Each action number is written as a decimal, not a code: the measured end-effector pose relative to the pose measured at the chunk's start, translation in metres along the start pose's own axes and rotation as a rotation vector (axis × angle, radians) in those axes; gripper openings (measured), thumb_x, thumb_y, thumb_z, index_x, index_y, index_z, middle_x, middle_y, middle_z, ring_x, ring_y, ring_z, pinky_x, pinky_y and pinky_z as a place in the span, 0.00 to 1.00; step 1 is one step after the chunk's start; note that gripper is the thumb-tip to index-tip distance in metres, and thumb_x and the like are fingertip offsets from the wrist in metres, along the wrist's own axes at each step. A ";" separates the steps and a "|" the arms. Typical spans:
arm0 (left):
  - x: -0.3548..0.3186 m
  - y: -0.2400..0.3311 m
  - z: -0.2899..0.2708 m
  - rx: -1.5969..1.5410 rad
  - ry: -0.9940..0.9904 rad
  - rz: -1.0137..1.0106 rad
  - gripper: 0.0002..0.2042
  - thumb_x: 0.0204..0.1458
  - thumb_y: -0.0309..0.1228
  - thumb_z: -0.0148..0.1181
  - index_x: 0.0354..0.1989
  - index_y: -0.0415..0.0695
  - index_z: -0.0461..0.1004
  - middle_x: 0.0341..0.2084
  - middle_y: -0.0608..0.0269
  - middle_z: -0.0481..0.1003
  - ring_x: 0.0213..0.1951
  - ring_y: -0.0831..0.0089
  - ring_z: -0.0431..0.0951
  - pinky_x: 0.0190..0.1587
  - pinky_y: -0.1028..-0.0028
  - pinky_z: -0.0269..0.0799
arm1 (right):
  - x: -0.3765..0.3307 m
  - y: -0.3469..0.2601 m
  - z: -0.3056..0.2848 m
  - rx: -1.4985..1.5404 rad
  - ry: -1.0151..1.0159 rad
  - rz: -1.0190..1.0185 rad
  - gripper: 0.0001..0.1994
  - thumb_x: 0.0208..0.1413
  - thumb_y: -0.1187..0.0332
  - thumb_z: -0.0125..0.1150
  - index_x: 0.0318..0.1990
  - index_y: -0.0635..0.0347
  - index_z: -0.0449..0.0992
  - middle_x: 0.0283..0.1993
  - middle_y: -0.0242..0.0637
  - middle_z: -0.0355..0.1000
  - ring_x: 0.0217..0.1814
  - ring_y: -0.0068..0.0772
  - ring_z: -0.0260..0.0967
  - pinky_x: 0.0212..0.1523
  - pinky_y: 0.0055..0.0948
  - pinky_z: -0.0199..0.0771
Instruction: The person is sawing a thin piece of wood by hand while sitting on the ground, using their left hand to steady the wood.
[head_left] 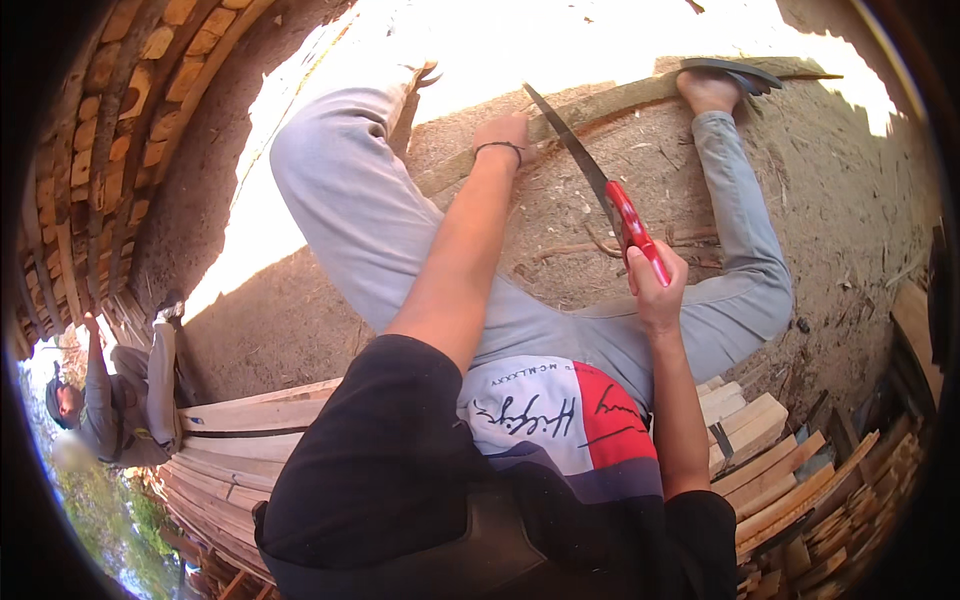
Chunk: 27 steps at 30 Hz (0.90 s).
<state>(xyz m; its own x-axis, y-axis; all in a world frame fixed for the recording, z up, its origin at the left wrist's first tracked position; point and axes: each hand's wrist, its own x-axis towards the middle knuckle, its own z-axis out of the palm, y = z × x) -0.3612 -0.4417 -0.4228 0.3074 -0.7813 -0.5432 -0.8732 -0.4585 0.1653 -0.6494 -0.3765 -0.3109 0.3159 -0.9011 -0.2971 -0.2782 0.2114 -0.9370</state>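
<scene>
My right hand (660, 287) is wrapped around the red handle of a hand saw (622, 208). The saw's dark blade points away from me, up and left, and crosses over a long, rough piece of wood (610, 102) lying near the ground. Whether the teeth touch the wood, I cannot tell. My left hand (505, 135), with a dark band at the wrist, is closed on the same wood just left of the blade; its fingertips are hidden. Farther right, my sandalled foot (708, 88) rests on or against the wood.
Stacked sawn timber (260, 420) lies behind me at left, with more planks (790, 460) at lower right. A wall of stacked wood (110, 130) rises at upper left. Another person (120, 400) sits at far left. Thin sticks (690, 240) lie on the dirt ground.
</scene>
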 end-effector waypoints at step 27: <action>0.023 -0.019 0.003 0.030 -0.052 -0.040 0.16 0.43 0.30 0.64 0.43 0.44 0.81 0.43 0.52 0.81 0.48 0.59 0.81 0.49 0.63 0.78 | 0.029 -0.009 0.044 0.016 0.055 0.006 0.14 0.57 0.68 0.61 0.22 0.64 0.70 0.18 0.24 0.62 0.22 0.14 0.54 0.22 0.25 0.53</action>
<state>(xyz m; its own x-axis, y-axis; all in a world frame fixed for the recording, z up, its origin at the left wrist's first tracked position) -0.3387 -0.4495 -0.4411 0.3231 -0.7392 -0.5909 -0.8716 -0.4757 0.1185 -0.5979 -0.3875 -0.3190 0.2640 -0.9190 -0.2927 -0.2652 0.2226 -0.9381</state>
